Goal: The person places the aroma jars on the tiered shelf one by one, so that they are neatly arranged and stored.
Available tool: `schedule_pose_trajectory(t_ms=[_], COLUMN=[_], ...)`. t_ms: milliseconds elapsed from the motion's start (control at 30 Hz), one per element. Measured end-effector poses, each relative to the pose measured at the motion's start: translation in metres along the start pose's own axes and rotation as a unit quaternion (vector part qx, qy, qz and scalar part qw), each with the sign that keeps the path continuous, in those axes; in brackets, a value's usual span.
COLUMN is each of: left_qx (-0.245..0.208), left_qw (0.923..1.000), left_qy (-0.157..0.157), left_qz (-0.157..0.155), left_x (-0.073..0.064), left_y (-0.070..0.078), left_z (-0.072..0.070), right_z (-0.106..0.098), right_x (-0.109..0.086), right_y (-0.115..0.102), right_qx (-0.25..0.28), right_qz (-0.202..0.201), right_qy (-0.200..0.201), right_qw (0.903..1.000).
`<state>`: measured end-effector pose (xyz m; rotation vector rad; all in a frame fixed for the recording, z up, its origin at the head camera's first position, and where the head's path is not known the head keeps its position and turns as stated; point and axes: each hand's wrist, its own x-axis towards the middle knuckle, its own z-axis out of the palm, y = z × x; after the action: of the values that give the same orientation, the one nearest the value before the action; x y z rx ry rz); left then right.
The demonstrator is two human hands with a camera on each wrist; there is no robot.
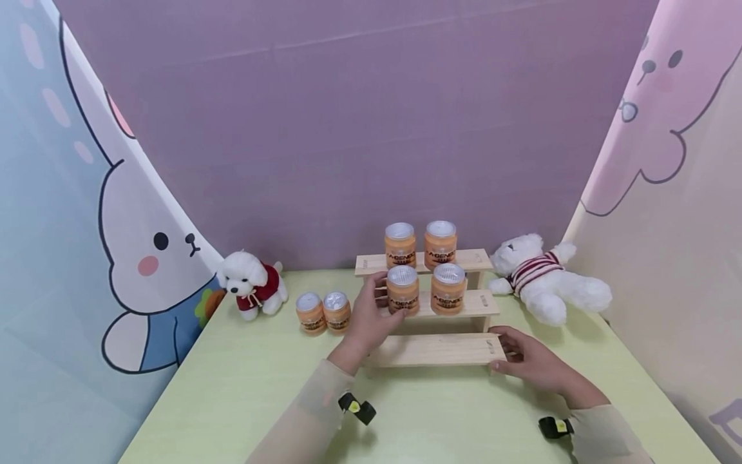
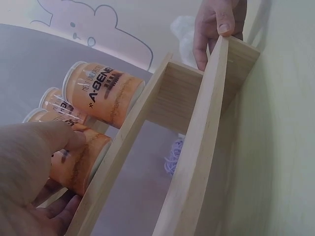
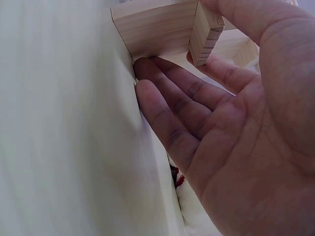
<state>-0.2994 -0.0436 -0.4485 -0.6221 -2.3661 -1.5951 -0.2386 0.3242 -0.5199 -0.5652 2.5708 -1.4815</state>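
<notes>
A three-step wooden display rack (image 1: 435, 350) stands on the table. My left hand (image 1: 371, 319) holds an orange can (image 1: 402, 298) with a silvery top at the left of the middle step. In the left wrist view, my thumb lies across that can (image 2: 81, 160), and its base is at the board. Beside it stands a second orange can (image 1: 448, 296). Two more cans (image 1: 400, 248) occupy the top step. My right hand (image 1: 536, 364) grips the right end of the bottom step, thumb at the front edge, index finger at the back edge (image 3: 205, 37).
Two orange cans (image 1: 311, 314) stand together on the table (image 1: 261, 399), left of the rack. A white toy dog (image 1: 252, 283) in red sits at the back left. At the right lies a white plush toy (image 1: 545, 277) in a striped top. A purple curtain hangs behind.
</notes>
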Motion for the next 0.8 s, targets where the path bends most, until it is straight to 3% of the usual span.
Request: schedule_pose_trajectory(t_ms=[467,800], left_qx=[-0.029,-0.028], left_qw=[0.9996,0.9996], left_qy=[-0.005,0.002], left_qz=[-0.005,0.004], left_x=[-0.004,-0.015], left_y=[-0.003,-0.002], left_z=[-0.003,-0.023], right_z=[0.000,0.001], right_x=[-0.001,-0.001], right_y=[-0.001,-0.003], right_qx=[0.000,0.002], right_qz=[-0.002,-0.001], right_qy=[-0.002,-0.002], right_qw=[1.0000,1.0000])
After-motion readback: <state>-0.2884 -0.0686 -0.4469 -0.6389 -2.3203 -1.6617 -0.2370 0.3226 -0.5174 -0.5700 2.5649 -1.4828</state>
